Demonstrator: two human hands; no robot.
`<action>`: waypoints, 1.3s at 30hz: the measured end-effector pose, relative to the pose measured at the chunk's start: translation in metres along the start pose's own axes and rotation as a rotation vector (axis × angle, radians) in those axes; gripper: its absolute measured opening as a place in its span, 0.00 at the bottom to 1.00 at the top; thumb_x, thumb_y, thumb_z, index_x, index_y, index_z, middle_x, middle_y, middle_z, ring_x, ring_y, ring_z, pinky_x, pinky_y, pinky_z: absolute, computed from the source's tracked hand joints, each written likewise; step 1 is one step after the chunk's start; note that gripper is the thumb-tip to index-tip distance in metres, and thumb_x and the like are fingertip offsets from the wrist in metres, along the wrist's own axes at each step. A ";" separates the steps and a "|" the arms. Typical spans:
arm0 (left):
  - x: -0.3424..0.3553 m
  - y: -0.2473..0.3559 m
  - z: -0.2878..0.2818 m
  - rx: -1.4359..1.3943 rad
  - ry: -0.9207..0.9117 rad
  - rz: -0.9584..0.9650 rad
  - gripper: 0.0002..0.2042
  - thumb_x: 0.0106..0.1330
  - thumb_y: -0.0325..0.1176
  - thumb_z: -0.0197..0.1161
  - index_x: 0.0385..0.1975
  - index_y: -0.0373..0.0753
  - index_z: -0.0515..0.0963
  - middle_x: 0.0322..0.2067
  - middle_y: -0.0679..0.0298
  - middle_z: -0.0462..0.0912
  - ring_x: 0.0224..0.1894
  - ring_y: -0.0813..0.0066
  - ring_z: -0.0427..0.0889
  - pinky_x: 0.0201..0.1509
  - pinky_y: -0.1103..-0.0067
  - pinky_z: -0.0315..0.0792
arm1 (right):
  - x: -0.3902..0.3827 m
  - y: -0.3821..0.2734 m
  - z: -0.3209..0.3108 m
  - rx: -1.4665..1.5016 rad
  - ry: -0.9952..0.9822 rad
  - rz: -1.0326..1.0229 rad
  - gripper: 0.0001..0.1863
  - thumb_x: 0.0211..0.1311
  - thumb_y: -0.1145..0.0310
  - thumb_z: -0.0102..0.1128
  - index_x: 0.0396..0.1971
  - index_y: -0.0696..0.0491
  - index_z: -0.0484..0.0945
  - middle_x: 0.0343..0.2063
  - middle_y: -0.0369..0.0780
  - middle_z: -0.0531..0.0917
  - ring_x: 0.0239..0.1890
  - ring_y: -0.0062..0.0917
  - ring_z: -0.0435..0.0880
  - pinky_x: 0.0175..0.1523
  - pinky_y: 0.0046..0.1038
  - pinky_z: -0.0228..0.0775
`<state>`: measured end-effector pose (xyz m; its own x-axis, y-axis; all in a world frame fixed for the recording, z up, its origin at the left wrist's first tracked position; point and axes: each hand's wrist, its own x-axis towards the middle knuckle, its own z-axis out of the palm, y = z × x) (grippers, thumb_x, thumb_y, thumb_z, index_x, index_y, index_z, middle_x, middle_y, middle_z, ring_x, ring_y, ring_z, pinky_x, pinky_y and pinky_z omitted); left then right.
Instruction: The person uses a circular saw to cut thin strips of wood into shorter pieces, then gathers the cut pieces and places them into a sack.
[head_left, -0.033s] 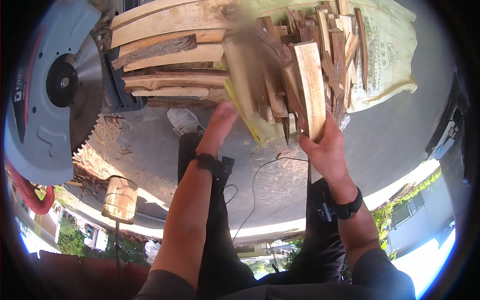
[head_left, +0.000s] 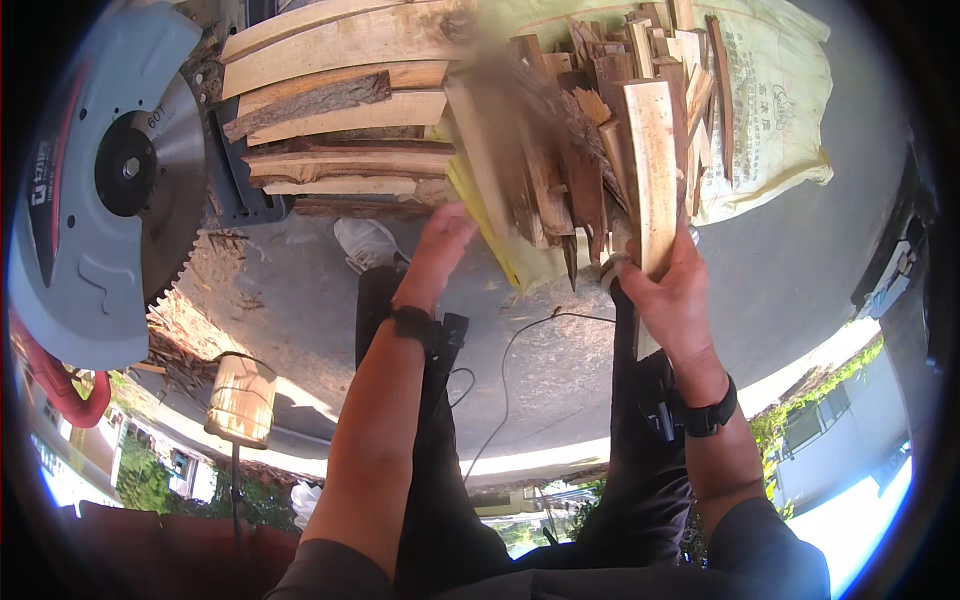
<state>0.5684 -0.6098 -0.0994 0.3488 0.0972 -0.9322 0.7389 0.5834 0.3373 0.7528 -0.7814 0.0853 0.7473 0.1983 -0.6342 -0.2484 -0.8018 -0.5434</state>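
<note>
My right hand (head_left: 672,300) is closed round the lower part of a pale wooden slat (head_left: 652,170). The slat stands almost lengthwise away from me, over a heap of rough, split wood sticks (head_left: 585,190). Its near end reaches below my hand, by my right leg. My left hand (head_left: 445,240) is beside the near right end of a row of wooden boards (head_left: 345,50) and a yellow strip (head_left: 470,200). The fingers there are blurred and partly hidden, so whether they grip anything does not show.
At the left is a saw with a toothed round blade (head_left: 178,190) and grey guard (head_left: 95,300). A pale woven sack (head_left: 765,110) lies under the heap. A thin black cable (head_left: 510,370) crosses the concrete floor (head_left: 780,270). Wood scraps (head_left: 175,360) lie below the saw.
My right hand has shifted to the right with the slat in it, uncovering more of the sticks on its left. The left hand stays almost where it was.
</note>
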 end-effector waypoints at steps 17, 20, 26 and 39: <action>-0.003 -0.024 -0.039 -0.235 0.358 -0.035 0.32 0.56 0.43 0.60 0.59 0.41 0.58 0.43 0.64 0.69 0.40 0.72 0.68 0.39 0.75 0.67 | 0.016 0.001 0.069 0.005 -0.242 -0.384 0.19 0.50 0.76 0.60 0.45 0.59 0.71 0.35 0.46 0.78 0.37 0.31 0.79 0.45 0.26 0.70; 0.004 -0.023 -0.085 -0.262 0.483 -0.110 0.35 0.55 0.46 0.62 0.60 0.42 0.55 0.45 0.65 0.68 0.42 0.72 0.67 0.41 0.73 0.66 | 0.035 -0.048 0.110 0.115 -0.328 -0.375 0.19 0.50 0.74 0.60 0.45 0.60 0.71 0.36 0.48 0.78 0.37 0.34 0.79 0.44 0.28 0.71; 0.021 0.002 -0.117 -0.447 0.628 0.031 0.38 0.51 0.52 0.65 0.59 0.44 0.55 0.49 0.65 0.65 0.46 0.70 0.64 0.44 0.73 0.63 | 0.109 -0.069 0.176 -0.193 -0.366 -0.620 0.21 0.50 0.67 0.60 0.44 0.59 0.72 0.39 0.51 0.77 0.42 0.42 0.77 0.47 0.33 0.70; 0.048 0.001 -0.128 -0.828 0.264 0.262 0.26 0.54 0.50 0.64 0.49 0.49 0.65 0.48 0.71 0.69 0.46 0.71 0.65 0.53 0.67 0.56 | 0.140 -0.037 0.295 -0.385 -0.572 -0.747 0.22 0.44 0.65 0.60 0.40 0.63 0.73 0.36 0.54 0.78 0.42 0.45 0.78 0.47 0.39 0.70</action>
<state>0.5121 -0.5017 -0.1608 0.2286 0.4306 -0.8731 -0.0316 0.8997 0.4354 0.6848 -0.5575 -0.1454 0.1982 0.8820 -0.4275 0.4521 -0.4692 -0.7586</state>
